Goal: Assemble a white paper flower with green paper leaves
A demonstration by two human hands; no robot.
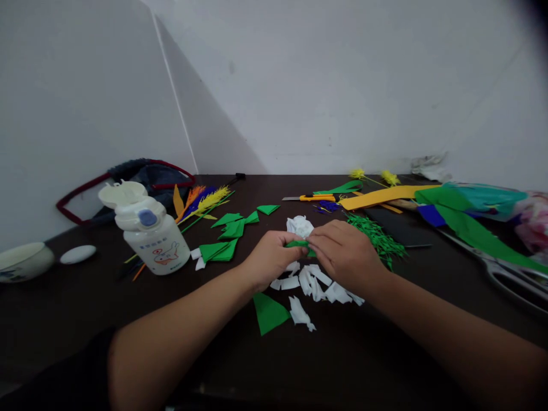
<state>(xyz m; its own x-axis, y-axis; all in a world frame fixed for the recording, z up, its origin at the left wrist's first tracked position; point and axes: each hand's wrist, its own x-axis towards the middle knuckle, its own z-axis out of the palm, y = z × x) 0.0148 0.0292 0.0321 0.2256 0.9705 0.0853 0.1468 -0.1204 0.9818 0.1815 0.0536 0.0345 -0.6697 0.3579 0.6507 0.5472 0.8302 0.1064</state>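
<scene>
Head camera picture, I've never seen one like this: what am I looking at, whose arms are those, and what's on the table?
There is no machine here. A camera worn on a person's head looks down at their own two bare arms. The left hand and right hand together pinch a small green paper piece, just in front of a crumpled white paper. On the dark table lie white paper scraps, green paper triangles, a white bottle with its cap flipped open, a yellow utility knife and, far right, scissors.
</scene>
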